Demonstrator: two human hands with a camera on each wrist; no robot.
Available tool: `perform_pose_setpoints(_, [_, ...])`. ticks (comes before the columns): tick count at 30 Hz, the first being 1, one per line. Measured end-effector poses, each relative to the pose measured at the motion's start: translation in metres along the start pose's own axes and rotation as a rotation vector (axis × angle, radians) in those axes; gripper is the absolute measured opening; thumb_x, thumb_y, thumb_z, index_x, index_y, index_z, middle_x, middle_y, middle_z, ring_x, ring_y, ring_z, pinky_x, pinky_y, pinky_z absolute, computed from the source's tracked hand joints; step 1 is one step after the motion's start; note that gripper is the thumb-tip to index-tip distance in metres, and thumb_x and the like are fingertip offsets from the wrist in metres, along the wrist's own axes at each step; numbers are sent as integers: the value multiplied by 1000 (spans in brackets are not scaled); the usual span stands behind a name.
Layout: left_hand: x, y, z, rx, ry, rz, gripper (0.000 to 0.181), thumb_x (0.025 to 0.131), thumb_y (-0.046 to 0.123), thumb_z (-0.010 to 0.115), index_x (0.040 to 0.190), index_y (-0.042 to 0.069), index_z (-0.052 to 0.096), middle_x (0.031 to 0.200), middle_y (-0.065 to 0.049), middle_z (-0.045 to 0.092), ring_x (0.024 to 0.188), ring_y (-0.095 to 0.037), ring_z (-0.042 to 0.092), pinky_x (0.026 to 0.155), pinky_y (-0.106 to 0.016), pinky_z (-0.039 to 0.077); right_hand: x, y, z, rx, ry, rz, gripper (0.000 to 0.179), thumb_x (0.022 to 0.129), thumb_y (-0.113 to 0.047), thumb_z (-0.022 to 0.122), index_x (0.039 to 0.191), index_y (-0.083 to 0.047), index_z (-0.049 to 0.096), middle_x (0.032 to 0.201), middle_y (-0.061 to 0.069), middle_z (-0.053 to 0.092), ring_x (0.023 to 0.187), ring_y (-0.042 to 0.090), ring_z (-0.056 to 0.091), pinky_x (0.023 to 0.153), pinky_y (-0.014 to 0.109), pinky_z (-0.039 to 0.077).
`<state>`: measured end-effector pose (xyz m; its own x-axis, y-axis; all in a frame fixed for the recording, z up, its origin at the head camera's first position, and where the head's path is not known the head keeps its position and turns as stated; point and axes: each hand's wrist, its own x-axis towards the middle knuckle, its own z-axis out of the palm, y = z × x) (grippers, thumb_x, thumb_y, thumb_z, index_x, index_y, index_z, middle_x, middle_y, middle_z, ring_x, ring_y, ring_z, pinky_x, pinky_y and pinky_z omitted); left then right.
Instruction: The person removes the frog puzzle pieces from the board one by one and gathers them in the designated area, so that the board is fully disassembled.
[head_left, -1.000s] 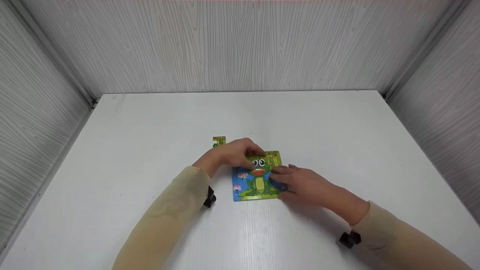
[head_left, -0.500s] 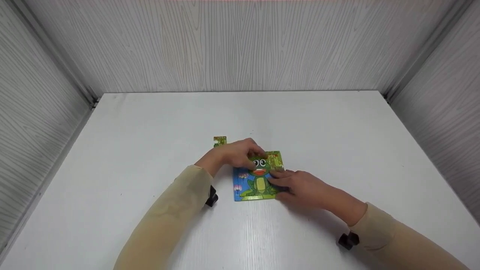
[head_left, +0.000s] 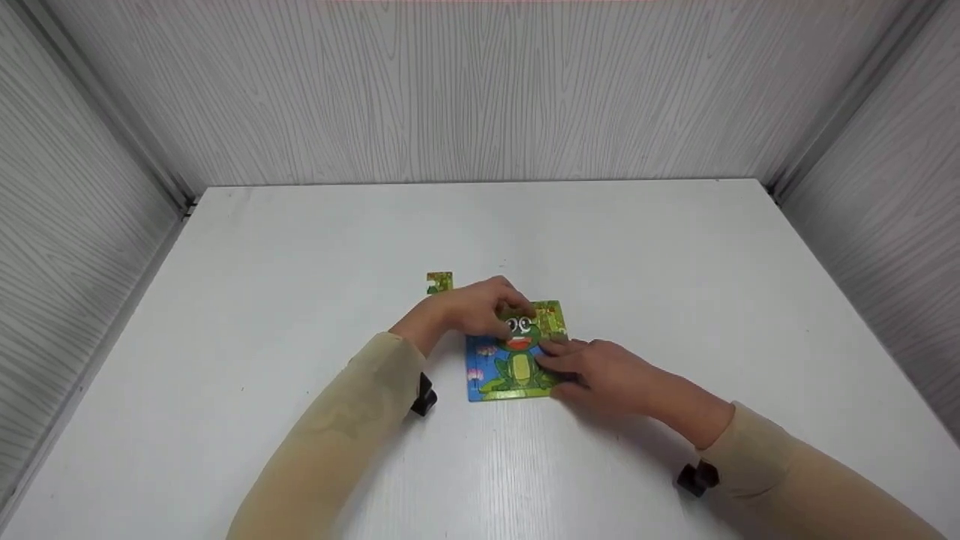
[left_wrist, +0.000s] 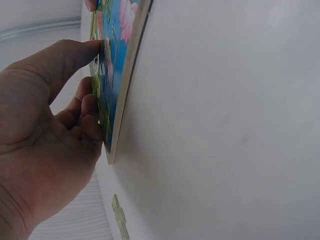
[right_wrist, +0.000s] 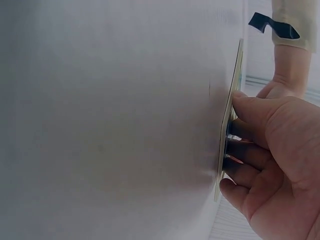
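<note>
A square frog jigsaw puzzle (head_left: 517, 386) lies on the white table, green and blue with pink flowers. Over its upper left part is my left hand (head_left: 474, 306), fingers bent, with thumb (left_wrist: 90, 48) and fingertips touching the puzzle face. Whether a piece is pinched under these fingers is hidden. At the right side my right hand (head_left: 607, 375) rests on the puzzle; its fingers reach over the face and the thumb (right_wrist: 241, 98) lies at the edge nearest me. A loose puzzle piece (head_left: 439, 282), green and yellow, lies behind my left wrist, partly covered by it.
The white tabletop (head_left: 480, 472) spreads around the puzzle. Grey wood-grain panels (head_left: 480, 90) stand at the back and along both sides. A black wrist mount (head_left: 424, 395) sits on the left sleeve, and another black mount (head_left: 697, 478) on the right sleeve.
My right hand has shifted slightly, its fingers lower on the puzzle's right side, showing more of the upper right edge. The left hand stays almost in place over the upper left.
</note>
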<state>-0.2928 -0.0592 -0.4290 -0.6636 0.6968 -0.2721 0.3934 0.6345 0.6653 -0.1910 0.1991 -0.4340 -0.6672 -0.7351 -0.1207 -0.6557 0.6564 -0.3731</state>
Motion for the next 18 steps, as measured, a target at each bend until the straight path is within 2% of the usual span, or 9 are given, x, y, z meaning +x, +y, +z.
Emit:
perform_pose_setpoints(11, [0, -4, 1, 20, 21, 31, 49, 95, 14, 76, 143, 20, 69, 144, -7, 54, 124, -26, 53, 111, -43, 44, 0, 3, 0, -28, -3, -28, 50, 106, -23, 67, 152, -5, 57, 160, 16, 49, 145, 40, 48, 108, 59, 47])
perform_pose_setpoints(18, [1, -8, 3, 5, 43, 76, 58, 93, 12, 75, 150, 13, 62, 142, -8, 58, 119, -24, 55, 109, -42, 45, 0, 3, 2, -19, 7, -28, 49, 106, -22, 67, 151, -5, 59, 159, 17, 49, 145, 40, 48, 108, 59, 47])
